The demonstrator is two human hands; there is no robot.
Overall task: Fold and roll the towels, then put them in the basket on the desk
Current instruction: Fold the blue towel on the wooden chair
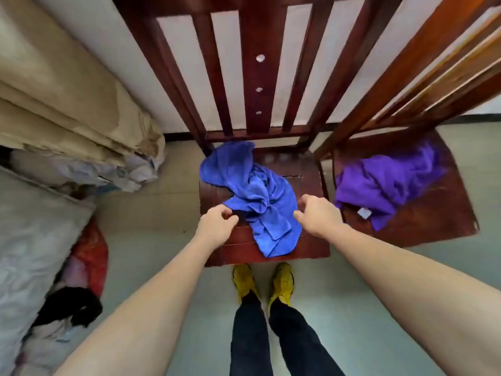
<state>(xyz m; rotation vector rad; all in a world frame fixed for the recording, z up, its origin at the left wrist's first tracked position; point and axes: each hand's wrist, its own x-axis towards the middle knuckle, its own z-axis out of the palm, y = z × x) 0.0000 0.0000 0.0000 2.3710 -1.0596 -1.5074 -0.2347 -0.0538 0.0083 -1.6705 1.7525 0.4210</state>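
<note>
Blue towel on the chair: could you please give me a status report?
Left hand and right hand at the blue towel, grip unclear. Towel crumpled on chair. Nothing blocking.

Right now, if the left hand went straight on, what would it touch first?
Probably the crumpled blue cloth towel on the dark wooden chair; the left hand seems almost at its edge.

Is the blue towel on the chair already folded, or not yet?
Not folded: the blue towel lies crumpled in a twisted heap on the chair seat.

Head camera looks steeply down, close over a chair (306,169).
</note>
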